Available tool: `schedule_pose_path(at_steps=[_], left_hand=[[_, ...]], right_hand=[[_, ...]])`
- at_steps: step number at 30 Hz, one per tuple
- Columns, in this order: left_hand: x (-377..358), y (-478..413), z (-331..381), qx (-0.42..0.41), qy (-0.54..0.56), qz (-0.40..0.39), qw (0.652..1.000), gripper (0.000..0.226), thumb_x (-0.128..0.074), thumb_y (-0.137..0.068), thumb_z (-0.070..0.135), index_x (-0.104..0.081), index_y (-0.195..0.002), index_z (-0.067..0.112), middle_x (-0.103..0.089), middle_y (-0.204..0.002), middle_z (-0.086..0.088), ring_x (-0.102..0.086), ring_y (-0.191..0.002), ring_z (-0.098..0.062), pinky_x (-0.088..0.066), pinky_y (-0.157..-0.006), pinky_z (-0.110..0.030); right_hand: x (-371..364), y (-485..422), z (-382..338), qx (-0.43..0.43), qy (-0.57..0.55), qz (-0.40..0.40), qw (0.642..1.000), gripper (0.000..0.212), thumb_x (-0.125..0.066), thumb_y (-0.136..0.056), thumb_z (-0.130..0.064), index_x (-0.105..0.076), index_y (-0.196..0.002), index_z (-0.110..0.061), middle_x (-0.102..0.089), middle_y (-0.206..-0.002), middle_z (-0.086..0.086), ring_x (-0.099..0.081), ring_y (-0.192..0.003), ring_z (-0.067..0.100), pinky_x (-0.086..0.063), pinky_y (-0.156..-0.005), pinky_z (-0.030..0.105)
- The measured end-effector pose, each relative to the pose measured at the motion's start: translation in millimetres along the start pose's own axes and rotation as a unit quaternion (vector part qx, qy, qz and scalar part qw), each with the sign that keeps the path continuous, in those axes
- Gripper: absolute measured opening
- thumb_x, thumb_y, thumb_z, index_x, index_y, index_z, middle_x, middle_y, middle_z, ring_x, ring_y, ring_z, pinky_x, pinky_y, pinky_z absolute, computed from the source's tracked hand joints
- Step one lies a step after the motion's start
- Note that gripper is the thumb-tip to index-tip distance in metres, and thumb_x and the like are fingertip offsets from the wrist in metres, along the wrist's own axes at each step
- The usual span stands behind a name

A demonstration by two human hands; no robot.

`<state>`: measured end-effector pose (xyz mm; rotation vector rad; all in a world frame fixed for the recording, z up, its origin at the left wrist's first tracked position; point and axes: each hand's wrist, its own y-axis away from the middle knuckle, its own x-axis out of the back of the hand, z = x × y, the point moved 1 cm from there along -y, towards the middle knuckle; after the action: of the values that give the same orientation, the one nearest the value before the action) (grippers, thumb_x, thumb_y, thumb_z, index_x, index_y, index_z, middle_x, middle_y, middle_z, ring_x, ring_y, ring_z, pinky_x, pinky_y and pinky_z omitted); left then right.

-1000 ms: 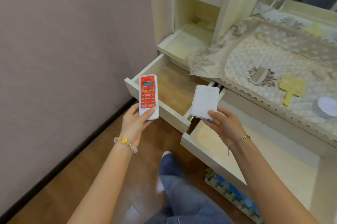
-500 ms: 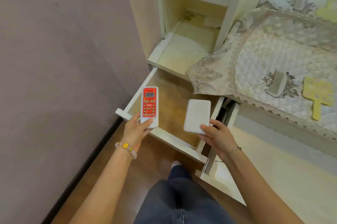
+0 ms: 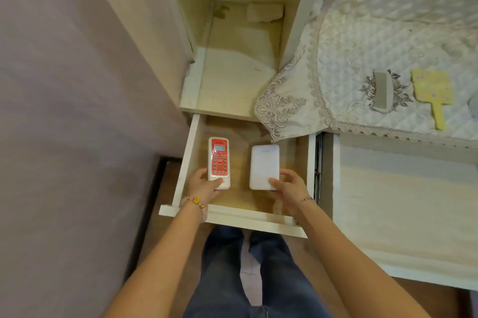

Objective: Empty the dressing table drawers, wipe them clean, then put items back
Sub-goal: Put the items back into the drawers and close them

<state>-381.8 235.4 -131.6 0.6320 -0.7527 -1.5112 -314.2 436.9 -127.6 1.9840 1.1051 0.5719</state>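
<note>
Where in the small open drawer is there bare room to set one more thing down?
Bare wood shows behind the red remote and white pack, up to the overhanging lace cloth, plus a narrow strip between them. The left hand and right hand crowd the front. The wide drawer alongside looks bare.

Remote control (image 3: 218, 162) left of power bank (image 3: 264, 166) inside open drawer (image 3: 232, 219), comb (image 3: 382, 91) and hand mirror (image 3: 432, 91) on cloth (image 3: 362, 33) above right.

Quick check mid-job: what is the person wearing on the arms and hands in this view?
Both forearms are bare, with no sleeves in view and no gloves. The left hand has a beaded bracelet at the wrist: pale beads with small gold pieces. The right hand has a thin chain bracelet at the wrist.
</note>
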Motion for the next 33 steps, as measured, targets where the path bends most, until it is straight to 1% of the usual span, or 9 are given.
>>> schedule_pose_path(at_steps=[5,8,13,15,17,19,23,28,33], left_hand=[[-1,-30,4,0.050,-0.007,-0.030,0.998,0.049,-0.063,-0.082,-0.006,-0.048,-0.129,0.002,-0.060,-0.121,-0.017,-0.061,-0.105,-0.029,-0.054,-0.073,-0.030],[-2,-40,6,0.061,-0.015,-0.031,0.998,0.054,-0.062,-0.083,-0.007,-0.042,-0.133,0.002,-0.057,-0.124,-0.018,-0.059,-0.109,-0.033,-0.053,-0.079,-0.034],[-4,-49,0,0.077,-0.059,-0.030,0.995,0.055,-0.064,-0.081,-0.007,-0.044,-0.132,0.003,-0.056,-0.126,-0.018,-0.057,-0.112,-0.034,-0.051,-0.090,-0.044],[-4,-51,-3,0.060,-0.114,-0.014,0.991,0.056,-0.069,-0.079,-0.003,-0.047,-0.130,0.005,-0.058,-0.126,-0.016,-0.057,-0.112,-0.032,-0.048,-0.094,-0.047],[-4,-52,-6,0.038,-0.162,0.006,0.986,0.056,-0.073,-0.076,0.002,-0.049,-0.126,0.006,-0.058,-0.125,-0.013,-0.057,-0.111,-0.031,-0.047,-0.095,-0.043],[-4,-51,-6,0.023,-0.199,0.019,0.980,0.049,-0.073,-0.077,0.003,-0.051,-0.121,0.006,-0.060,-0.121,-0.012,-0.058,-0.109,-0.030,-0.047,-0.090,-0.036],[-6,-48,-6,-0.005,-0.260,0.025,0.965,0.042,-0.071,-0.080,0.007,-0.054,-0.118,0.005,-0.063,-0.119,-0.013,-0.060,-0.106,-0.029,-0.047,-0.087,-0.035],[-10,-42,-3,-0.042,-0.328,0.052,0.942,0.038,-0.071,-0.081,0.012,-0.054,-0.114,0.007,-0.062,-0.119,-0.012,-0.059,-0.108,-0.029,-0.048,-0.086,-0.037],[-10,-43,-5,-0.065,-0.373,0.054,0.924,0.035,-0.071,-0.081,0.016,-0.054,-0.112,0.010,-0.061,-0.118,-0.010,-0.059,-0.107,-0.028,-0.049,-0.085,-0.039]], right_hand=[[-12,-20,10,-0.036,-0.010,0.031,0.999,0.037,-0.062,-0.085,0.000,-0.048,-0.117,-0.012,-0.053,-0.125,0.015,-0.056,-0.111,0.032,-0.053,-0.089,0.040],[-15,-25,14,-0.044,-0.030,0.048,0.997,0.035,-0.061,-0.084,0.002,-0.048,-0.113,-0.013,-0.052,-0.121,0.011,-0.054,-0.113,0.032,-0.053,-0.087,0.038],[-18,-29,22,-0.040,-0.009,0.071,0.997,0.034,-0.062,-0.085,-0.001,-0.051,-0.115,-0.014,-0.051,-0.116,0.007,-0.053,-0.112,0.030,-0.053,-0.089,0.039],[-18,-31,25,-0.037,0.006,0.083,0.996,0.034,-0.063,-0.085,-0.003,-0.051,-0.115,-0.014,-0.052,-0.115,0.006,-0.054,-0.109,0.028,-0.052,-0.091,0.040],[-18,-33,27,-0.028,0.039,0.103,0.994,0.031,-0.064,-0.085,-0.007,-0.053,-0.112,-0.016,-0.056,-0.113,0.006,-0.054,-0.105,0.025,-0.050,-0.092,0.039],[-18,-34,29,-0.017,0.073,0.120,0.990,0.031,-0.065,-0.085,-0.011,-0.055,-0.114,-0.016,-0.059,-0.114,0.007,-0.055,-0.103,0.024,-0.049,-0.094,0.041],[-21,-34,28,0.003,0.130,0.137,0.982,0.038,-0.065,-0.086,-0.014,-0.055,-0.122,-0.012,-0.061,-0.116,0.007,-0.054,-0.102,0.021,-0.047,-0.094,0.037],[-20,-32,27,0.010,0.142,0.166,0.976,0.037,-0.066,-0.085,-0.014,-0.058,-0.121,-0.011,-0.062,-0.114,0.006,-0.056,-0.103,0.022,-0.045,-0.090,0.033],[-22,-31,28,0.012,0.149,0.186,0.971,0.031,-0.067,-0.084,-0.015,-0.062,-0.114,-0.012,-0.061,-0.099,0.001,-0.055,-0.092,0.017,-0.047,-0.087,0.032]])
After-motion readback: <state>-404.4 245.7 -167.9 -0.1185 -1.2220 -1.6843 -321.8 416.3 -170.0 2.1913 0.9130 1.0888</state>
